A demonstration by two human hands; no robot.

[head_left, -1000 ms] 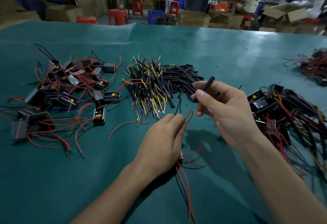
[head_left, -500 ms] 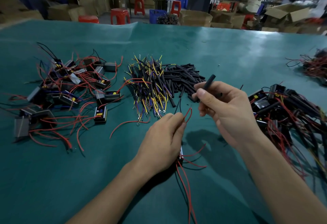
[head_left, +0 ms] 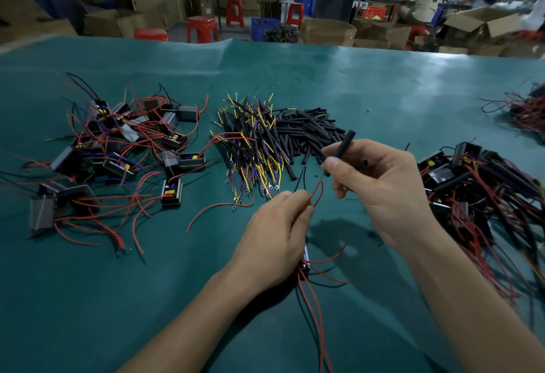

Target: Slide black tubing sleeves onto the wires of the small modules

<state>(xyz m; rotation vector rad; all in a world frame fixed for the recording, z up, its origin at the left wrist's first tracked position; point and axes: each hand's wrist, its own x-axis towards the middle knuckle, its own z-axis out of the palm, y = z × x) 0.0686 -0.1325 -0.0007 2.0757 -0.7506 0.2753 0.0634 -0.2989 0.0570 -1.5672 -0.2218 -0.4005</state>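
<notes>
Fingers of the right hand (head_left: 380,186) curl round a black tubing sleeve (head_left: 339,148), thumb pressed along it, so that the sleeve slants up and away from the fist with its far end free in the air. The left hand (head_left: 277,237) pinches thin red wires (head_left: 317,192) between thumb and fingertips; the wire ends stand up just beside the lower end of the sleeve, close but apart from it. Under the left palm a small module (head_left: 305,263) shows partly, and more red and black leads trail from it toward the near edge of the green table mat (head_left: 383,92). Taking the held sleeve as the mark: directly beyond it lies a heap of loose black sleeves (head_left: 306,133); left of that heap, a bundle of yellow, blue and black leads (head_left: 250,148); farther left, a spread of modules with red wires (head_left: 118,148). To the right of the sleeve sits a darker pile of modules with black tubing on them (head_left: 483,189). Well beyond, red stools (head_left: 203,29) and cardboard boxes (head_left: 330,32) stand on the workshop floor.
</notes>
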